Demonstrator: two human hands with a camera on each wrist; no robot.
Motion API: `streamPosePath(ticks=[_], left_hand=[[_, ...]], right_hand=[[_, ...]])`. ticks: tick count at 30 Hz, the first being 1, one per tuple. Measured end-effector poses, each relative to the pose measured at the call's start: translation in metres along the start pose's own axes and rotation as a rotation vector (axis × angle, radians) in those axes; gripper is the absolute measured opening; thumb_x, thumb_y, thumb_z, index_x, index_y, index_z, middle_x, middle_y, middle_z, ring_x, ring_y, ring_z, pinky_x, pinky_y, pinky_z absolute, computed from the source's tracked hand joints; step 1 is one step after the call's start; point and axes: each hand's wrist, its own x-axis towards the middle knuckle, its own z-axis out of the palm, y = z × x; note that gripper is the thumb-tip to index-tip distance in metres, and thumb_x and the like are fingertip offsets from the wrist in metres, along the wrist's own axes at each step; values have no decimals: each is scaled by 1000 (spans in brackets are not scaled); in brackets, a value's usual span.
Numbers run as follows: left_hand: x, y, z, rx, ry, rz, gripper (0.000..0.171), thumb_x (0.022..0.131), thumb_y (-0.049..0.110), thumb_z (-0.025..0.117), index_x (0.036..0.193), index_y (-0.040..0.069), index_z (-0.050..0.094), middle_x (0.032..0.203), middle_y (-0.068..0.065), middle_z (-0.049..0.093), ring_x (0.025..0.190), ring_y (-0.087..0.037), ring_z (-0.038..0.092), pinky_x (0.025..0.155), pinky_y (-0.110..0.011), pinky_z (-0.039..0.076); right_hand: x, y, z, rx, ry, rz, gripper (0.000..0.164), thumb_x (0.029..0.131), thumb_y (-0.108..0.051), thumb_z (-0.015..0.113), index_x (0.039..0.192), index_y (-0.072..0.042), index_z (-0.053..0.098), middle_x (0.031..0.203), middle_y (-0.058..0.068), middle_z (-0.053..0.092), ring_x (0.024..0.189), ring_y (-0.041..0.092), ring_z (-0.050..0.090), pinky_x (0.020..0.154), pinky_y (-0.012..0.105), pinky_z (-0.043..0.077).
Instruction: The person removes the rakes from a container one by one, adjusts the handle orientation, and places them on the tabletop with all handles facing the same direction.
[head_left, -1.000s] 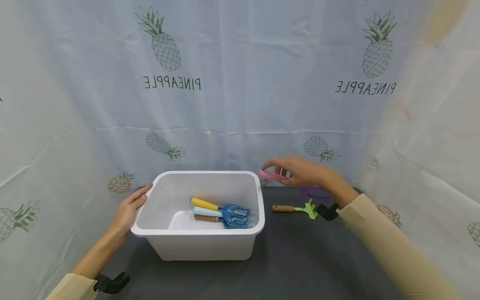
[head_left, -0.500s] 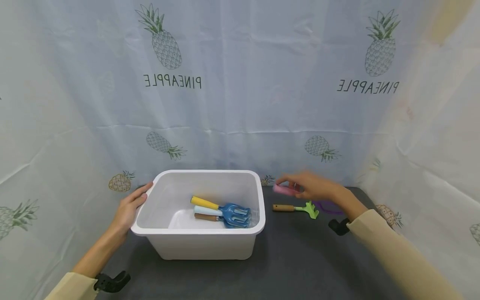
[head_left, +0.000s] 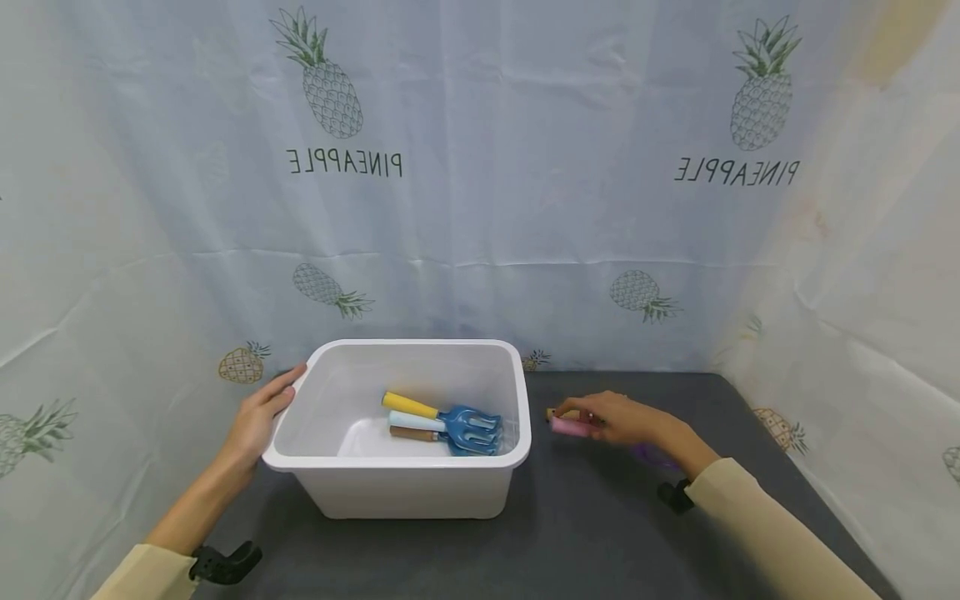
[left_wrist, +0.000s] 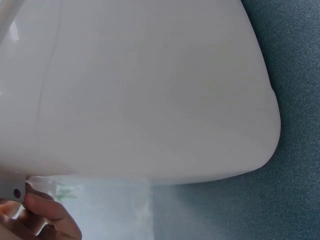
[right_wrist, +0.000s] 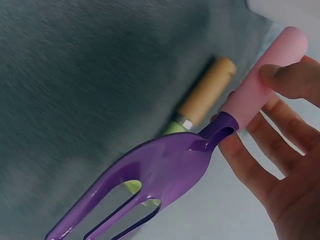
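Note:
My left hand point(head_left: 253, 427) grips the left rim of the white plastic tub point(head_left: 397, 493); its fingertips bend at the rim in the left wrist view. With thumb and fingers, my right hand point(head_left: 628, 419) holds a purple garden fork point(right_wrist: 172, 162) by its pink handle point(right_wrist: 265, 80). Behind the fork lies a green hand rake with a wooden handle point(right_wrist: 207, 92), its head mostly hidden by the fork. Inside the tub are several blue-headed garden tools point(head_left: 472, 429); yellow, pale blue and brown handles show.
The dark tabletop point(head_left: 600, 533) carries the tub left of centre. A pale pineapple-print curtain point(head_left: 480, 200) closes off the back and both sides. A black strap point(head_left: 225, 567) sits on the left wrist.
Holding the garden fork, my right hand has come down and nearer, from beside the tub's back right corner to over the green rake. The left hand and tub stay put.

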Motion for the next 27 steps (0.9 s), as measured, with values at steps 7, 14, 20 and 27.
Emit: streamPosePath(ticks=[7,14,20,27], left_hand=[[-1,0,0,2,1,6,55,113,34,34,163,12,29,170,-17,25,98,26,47,82,-9,48],[0,0,1,-17,6,18,55,113,33,35,162,9,30,169,-19,25,99,26,48,82,-8,48],[0,1,1,-26,7,11,55,113,34,36,162,10,31,170,-19,25,99,26,48,82,-9,48],[0,0,0,-33,-7,5,55,113,34,35,163,10,28,170,-20,23,99,26,48,82,-9,49]], right_hand=[[-2,4,25,15,-22,-7,58,86,9,70,140,-12,61,152,15,57,91,15,61,79,30,51],[-2,9,40,4,-48,49,51,88,4,70,133,-19,65,123,6,67,80,12,55,71,25,45],[-2,7,45,-35,-58,55,50,87,3,71,132,-19,67,114,-2,70,91,11,57,78,31,50],[-1,6,47,-42,-58,52,47,88,2,72,130,-20,68,116,-5,71,94,11,58,81,32,52]])
